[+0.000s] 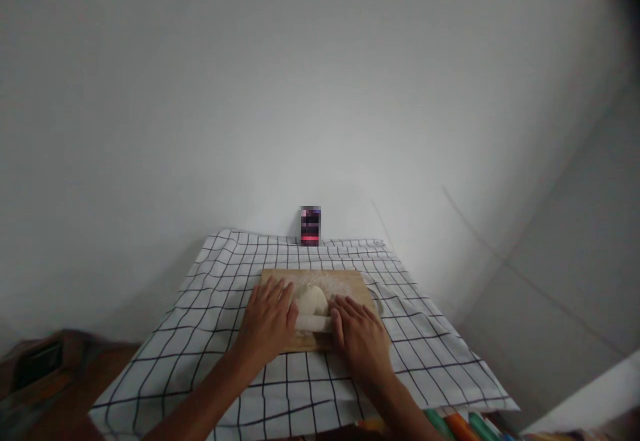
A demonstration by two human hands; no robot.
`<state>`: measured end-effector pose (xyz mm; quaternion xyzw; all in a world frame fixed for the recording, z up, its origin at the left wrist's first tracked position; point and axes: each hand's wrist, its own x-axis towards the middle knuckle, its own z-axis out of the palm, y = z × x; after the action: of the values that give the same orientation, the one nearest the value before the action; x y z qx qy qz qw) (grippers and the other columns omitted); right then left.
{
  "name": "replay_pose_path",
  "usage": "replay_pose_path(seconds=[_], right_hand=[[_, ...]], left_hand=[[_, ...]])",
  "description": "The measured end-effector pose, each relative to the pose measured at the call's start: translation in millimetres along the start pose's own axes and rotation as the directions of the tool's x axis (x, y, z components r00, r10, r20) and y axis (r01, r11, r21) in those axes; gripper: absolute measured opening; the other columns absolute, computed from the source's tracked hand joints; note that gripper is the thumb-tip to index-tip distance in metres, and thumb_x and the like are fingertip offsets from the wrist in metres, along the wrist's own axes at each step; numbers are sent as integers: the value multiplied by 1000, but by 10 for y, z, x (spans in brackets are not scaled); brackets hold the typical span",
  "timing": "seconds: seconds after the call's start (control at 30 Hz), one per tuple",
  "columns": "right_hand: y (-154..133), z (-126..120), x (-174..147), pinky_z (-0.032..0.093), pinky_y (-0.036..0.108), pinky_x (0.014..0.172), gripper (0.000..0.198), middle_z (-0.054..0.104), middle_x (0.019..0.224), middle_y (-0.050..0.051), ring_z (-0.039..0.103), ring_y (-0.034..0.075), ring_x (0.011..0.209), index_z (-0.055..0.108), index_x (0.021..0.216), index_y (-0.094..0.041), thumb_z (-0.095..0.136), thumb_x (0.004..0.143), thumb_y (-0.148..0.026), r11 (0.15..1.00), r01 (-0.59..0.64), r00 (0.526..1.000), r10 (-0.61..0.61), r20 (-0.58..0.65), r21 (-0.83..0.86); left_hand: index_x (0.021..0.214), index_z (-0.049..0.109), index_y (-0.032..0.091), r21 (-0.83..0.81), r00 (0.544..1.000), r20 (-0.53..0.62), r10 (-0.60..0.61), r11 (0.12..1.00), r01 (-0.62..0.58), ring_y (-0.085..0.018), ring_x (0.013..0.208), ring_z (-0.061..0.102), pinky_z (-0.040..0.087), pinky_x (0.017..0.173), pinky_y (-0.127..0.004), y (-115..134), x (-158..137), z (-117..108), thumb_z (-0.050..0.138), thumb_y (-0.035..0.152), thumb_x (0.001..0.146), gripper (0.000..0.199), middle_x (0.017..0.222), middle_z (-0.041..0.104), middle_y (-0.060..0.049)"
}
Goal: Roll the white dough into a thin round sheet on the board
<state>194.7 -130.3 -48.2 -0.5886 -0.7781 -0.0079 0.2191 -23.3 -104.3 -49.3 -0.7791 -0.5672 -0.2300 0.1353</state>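
Observation:
A pale rolling pin (314, 324) lies crosswise on a wooden board (313, 342). Behind its middle, a rounded lump of white dough (312, 300) sits against or very near it. My left hand (267, 318) covers the pin's left end, palm down, with the fingers reaching forward over it. Over the right end, my right hand (361, 334) is laid the same way, its thumb along the pin. Both ends of the pin are hidden under my hands. White flour (327, 280) dusts the back of the board.
A white cloth with a dark grid (295, 394) covers the table. At the back, a small pixelated dark object (311, 226) stands against the wall (310, 94). Green and orange items (460, 426) show at the bottom right. Blurred brown furniture (65, 368) is at the left.

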Motion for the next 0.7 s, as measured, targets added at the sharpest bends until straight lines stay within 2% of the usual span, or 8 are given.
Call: replay_pose_path(seconds=[0.07,0.2,0.4,0.53,0.7], right_hand=[[-12,-2,-3,36,46,117,45,60,148,4,51,23,141,66,135,-27,29,109,-31,1000,21,1000,-21,-2,3],[-30,-15,5,36,49,117,44,63,144,6,53,25,139,70,129,-25,31,109,-31,999,-38,999,39,21,-22],[-6,14,-56,33,49,119,44,58,150,3,49,25,143,63,138,-29,31,109,-35,999,44,999,-44,3,-1],[-30,-10,-55,32,51,118,44,62,146,3,50,25,141,69,131,-28,30,110,-32,999,-34,999,34,12,-8],[-42,-43,-42,31,49,119,43,59,149,2,49,24,143,63,138,-32,31,110,-35,999,32,999,-32,21,4]], left_hand=[[139,60,19,-6,1000,7,21,1000,-21,-35,145,45,33,119,-62,1,1,-11,41,33,102,44,148,60,-12],[135,64,17,-3,999,34,-31,1000,31,-37,142,49,36,116,-65,18,15,-30,42,32,101,43,144,63,-15],[140,60,18,1,998,27,54,999,-54,-34,143,49,34,119,-61,8,-61,-48,39,34,103,46,147,61,-13],[136,63,21,18,999,47,-8,1000,7,-36,141,50,37,117,-63,7,-32,-49,44,33,100,42,143,64,-13],[140,60,19,-4,997,32,73,997,-73,-32,143,48,35,119,-59,-15,-16,-41,40,33,102,44,146,62,-11]])
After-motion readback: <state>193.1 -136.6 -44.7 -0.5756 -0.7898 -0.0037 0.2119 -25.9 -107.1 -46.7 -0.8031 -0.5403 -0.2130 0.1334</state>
